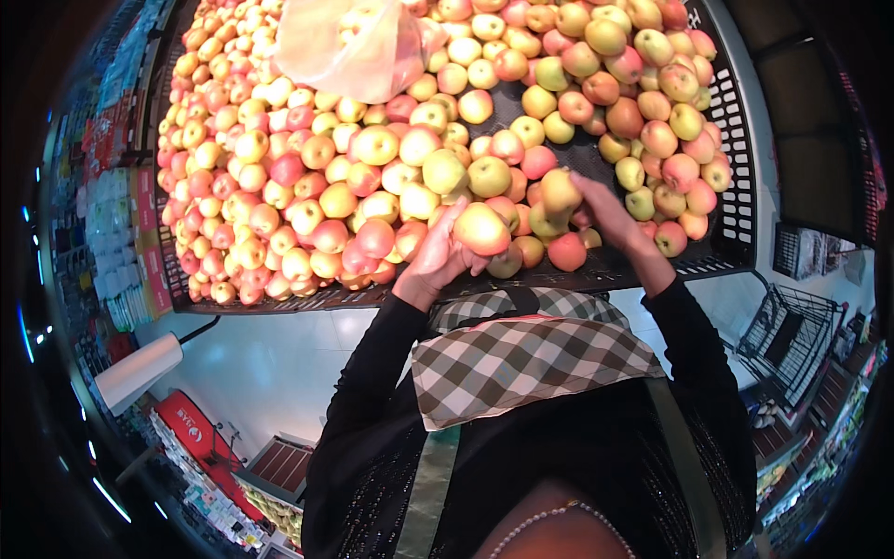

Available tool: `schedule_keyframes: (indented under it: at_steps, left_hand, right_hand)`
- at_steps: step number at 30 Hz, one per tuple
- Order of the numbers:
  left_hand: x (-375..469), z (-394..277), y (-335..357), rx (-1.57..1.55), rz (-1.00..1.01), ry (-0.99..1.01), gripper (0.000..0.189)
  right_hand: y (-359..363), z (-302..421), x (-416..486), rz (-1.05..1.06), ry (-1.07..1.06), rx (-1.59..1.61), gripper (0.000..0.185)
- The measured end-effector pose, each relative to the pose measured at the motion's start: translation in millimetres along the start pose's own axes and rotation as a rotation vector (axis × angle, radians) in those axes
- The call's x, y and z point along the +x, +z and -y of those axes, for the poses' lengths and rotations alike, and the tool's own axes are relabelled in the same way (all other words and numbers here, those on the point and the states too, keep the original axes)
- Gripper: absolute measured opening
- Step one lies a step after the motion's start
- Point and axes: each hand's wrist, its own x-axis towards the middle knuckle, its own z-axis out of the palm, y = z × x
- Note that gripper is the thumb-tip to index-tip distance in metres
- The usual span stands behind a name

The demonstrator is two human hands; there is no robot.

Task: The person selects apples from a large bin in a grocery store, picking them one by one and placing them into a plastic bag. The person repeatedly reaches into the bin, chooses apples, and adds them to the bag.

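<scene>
My left hand (441, 250) holds a yellow apple with a red blush (482, 229) on its upturned palm and fingers, above the near edge of a black plastic crate (335, 302). To its right, my right hand (609, 213) grips a yellow-orange apple (561, 192) from the side, its fingers partly hidden behind the fruit. Many loose red and yellow apples (376, 237) are heaped at the left and middle of the crate. Another heap of apples (656, 140) lies along the right side. Between the two heaps, the dark crate floor shows.
A translucent plastic bag (349, 56) with apples inside lies on the pile at the far side. On the left, a white roll (140, 370) hangs from a bracket at the crate's corner. A wire shopping cart (789, 342) stands at the right on the pale floor.
</scene>
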Motion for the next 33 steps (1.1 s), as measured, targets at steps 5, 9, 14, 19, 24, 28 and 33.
schedule_keyframes:
  at_steps: [5, 9, 14, 19, 24, 28, 33]
  left_hand:
    - [-36, -46, -17, 0.326, -0.238, 0.338, 0.043]
    - [-56, -79, -21, 0.756, -0.598, 0.567, 0.051]
    - [-40, -75, -57, 1.401, -0.966, 0.644, 0.06]
    - [-34, -60, -47, 1.605, -0.927, 0.805, 0.051]
    - [-21, -61, -37, 1.585, -0.884, 0.885, 0.043]
    - [-10, -60, -13, 1.532, -0.772, 0.897, 0.037]
    - [4, -46, 3, 1.301, -0.56, 0.849, 0.033]
  right_hand:
    - [82, -2, 3, 0.247, 0.009, 0.04, 0.042]
    - [120, -15, 13, 0.337, -0.305, -0.122, 0.044]
    - [112, 1, 3, 0.354, -0.299, -0.26, 0.043]
    - [49, 5, -8, -0.128, -0.61, -0.744, 0.03]
    - [-51, -11, -9, -0.711, -0.399, -1.487, 0.036]
    - [-86, -37, 10, -0.681, -0.153, -1.749, 0.047]
    - [-95, -18, 9, -0.459, -0.239, -1.547, 0.056]
